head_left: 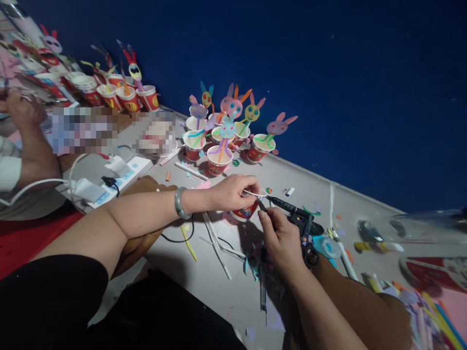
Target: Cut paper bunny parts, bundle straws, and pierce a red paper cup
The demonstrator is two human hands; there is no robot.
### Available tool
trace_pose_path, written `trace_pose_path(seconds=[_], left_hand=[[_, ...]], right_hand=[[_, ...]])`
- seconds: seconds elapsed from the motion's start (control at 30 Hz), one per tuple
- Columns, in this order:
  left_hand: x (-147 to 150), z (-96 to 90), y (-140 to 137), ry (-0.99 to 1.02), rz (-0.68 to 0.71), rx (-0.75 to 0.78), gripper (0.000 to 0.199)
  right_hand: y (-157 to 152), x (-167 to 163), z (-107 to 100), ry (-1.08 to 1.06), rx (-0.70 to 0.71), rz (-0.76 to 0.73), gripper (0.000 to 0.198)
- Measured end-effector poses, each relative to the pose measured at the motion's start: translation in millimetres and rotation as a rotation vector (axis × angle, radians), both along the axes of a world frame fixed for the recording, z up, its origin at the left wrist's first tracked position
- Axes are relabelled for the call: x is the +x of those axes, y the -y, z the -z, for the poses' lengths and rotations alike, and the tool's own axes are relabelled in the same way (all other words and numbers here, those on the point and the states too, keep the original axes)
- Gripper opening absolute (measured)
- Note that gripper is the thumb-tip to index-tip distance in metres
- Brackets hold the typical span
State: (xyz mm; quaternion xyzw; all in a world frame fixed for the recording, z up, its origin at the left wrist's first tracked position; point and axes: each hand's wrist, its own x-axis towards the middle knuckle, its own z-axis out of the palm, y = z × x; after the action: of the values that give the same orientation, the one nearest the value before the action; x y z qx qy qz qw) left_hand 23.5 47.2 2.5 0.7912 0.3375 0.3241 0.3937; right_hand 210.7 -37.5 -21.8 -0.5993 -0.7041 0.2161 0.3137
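Note:
My left hand [239, 191], with a jade-coloured bangle on the wrist, grips the rim of a red paper cup [245, 213] from above. Its fingers are closed on the rim and hide part of the cup. Close by on the right, my right hand [282, 238] pinches a slim, dark, pen-like tool [261, 205]. The tool's tip is at the cup's side, just below the rim; I cannot tell whether it touches. Beyond my right hand lies a black marker [282, 203] beside a bulky black device [306, 223], partly hidden by the hand.
Several red cups with paper rabbit figures, such as one cup [220, 160], stand along the blue wall [328, 97]. A white power strip [124, 177] with plugs lies left. White sticks [217, 245] and paper scraps litter the table. Another person's hand [25, 109] is far left.

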Motion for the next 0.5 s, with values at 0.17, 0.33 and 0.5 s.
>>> trace_pose_path(seconds=[0.17,0.33,0.5], left_hand=[[0.1,-0.7,1.8,-0.123,-0.017,0.076,0.008],[-0.2,0.7,3.5,-0.187,-0.029,0.178,0.006],[0.4,2.7,4.5,-0.188,-0.028,0.212,0.006]], right_hand=[[-0.5,4.2,1.5,0.212,0.009,0.001,0.039],[1.1,5.2,1.0,0.432,0.052,0.012,0.038],[6.4,1.3,0.4,0.628,0.156,0.062,0.04]])
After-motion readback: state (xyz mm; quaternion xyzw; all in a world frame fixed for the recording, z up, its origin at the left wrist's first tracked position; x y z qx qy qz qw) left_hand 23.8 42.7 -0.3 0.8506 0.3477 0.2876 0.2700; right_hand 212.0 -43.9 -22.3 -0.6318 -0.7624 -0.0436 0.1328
